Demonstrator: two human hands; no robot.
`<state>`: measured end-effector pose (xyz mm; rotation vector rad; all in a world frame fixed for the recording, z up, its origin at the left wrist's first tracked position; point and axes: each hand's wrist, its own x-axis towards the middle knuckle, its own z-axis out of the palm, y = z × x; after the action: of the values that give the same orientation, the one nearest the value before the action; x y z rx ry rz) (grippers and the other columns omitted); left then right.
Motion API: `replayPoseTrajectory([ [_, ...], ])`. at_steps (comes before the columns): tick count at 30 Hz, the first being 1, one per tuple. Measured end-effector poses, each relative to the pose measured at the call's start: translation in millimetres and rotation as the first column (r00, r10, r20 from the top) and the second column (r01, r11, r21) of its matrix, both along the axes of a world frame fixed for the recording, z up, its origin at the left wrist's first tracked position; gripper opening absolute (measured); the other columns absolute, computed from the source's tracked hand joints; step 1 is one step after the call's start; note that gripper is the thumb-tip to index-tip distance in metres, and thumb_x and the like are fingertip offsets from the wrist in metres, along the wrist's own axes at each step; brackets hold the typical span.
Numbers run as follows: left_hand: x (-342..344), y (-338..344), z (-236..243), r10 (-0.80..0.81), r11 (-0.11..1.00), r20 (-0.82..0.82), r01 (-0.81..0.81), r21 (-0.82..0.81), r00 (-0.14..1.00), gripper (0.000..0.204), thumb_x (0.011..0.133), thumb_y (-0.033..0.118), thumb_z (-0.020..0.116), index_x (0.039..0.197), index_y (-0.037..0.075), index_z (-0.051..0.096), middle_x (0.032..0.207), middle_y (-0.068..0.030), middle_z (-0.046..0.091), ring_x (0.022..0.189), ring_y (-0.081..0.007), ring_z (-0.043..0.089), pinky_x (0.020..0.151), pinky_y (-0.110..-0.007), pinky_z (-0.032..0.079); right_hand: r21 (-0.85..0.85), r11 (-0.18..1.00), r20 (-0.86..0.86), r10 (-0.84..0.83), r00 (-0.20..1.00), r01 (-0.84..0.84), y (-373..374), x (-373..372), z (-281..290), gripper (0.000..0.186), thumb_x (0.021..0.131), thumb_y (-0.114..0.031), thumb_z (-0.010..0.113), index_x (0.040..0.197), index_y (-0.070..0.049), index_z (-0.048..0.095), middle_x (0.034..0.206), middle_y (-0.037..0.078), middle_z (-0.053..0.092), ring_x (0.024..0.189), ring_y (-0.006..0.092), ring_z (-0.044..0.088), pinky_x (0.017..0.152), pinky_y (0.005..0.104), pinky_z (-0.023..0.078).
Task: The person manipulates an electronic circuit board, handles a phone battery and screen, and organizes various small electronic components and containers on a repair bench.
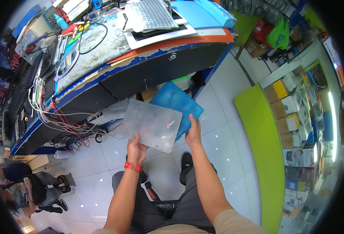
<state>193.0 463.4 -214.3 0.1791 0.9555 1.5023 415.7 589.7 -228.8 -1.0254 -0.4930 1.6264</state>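
Observation:
My left hand [136, 151] grips the near edge of a flat, clear frosted plastic case [150, 123], with the thumb on top. A small red-and-white mark shows on its surface. My right hand [193, 132] is closed on the right edge of a flat blue translucent plastic case [176, 97]. The clear case overlaps the lower left part of the blue one. Both are held in the air in front of the workbench [141, 72], above the floor. Whether the cases contain anything is hard to make out.
On the benchtop lie a bubble-wrap sheet [148, 15], white-framed tablets [160, 37] and scissors [67, 64]. Tangled cables [59, 121] hang at the bench's left. A green-edged display case [254, 144] stands right. Seated people [39, 183] are at lower left. A red-and-black object [151, 192] lies between my legs.

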Motion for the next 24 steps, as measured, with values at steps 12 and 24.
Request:
replayPoseTrajectory([
  [12, -16.4, -39.9, 16.3, 0.051, 0.999, 0.049, -0.051, -0.004, 0.998, 0.045, 0.107, 0.029, 0.055, 0.143, 0.006, 0.045, 0.14, -0.0092, 0.058, 0.13, -0.0298, 0.056, 0.11, -0.051, 0.045, -0.058, 0.988, -0.034, 0.144, 0.989, -0.146, -20.9, 4.1, -10.7, 0.058, 0.1, -0.036, 0.065, 0.142, -0.001, 0.045, 0.138, 0.015, 0.056, 0.124, 0.0258, 0.058, 0.101, 0.0392, 0.05],
  [24, -3.6, -65.8, -41.4, 0.345, 0.91, 0.001, -0.335, -0.243, 0.938, 0.045, 0.105, 0.025, 0.058, 0.145, 0.012, 0.043, 0.132, -0.0114, 0.059, 0.125, -0.0299, 0.057, 0.106, -0.051, 0.049, -0.342, 0.886, -0.215, 0.249, 0.944, -0.312, -138.0, -24.5, -65.1, 0.049, 0.106, -0.046, 0.053, 0.14, -0.012, 0.049, 0.139, 0.007, 0.058, 0.124, 0.025, 0.058, 0.101, 0.05, 0.047],
])
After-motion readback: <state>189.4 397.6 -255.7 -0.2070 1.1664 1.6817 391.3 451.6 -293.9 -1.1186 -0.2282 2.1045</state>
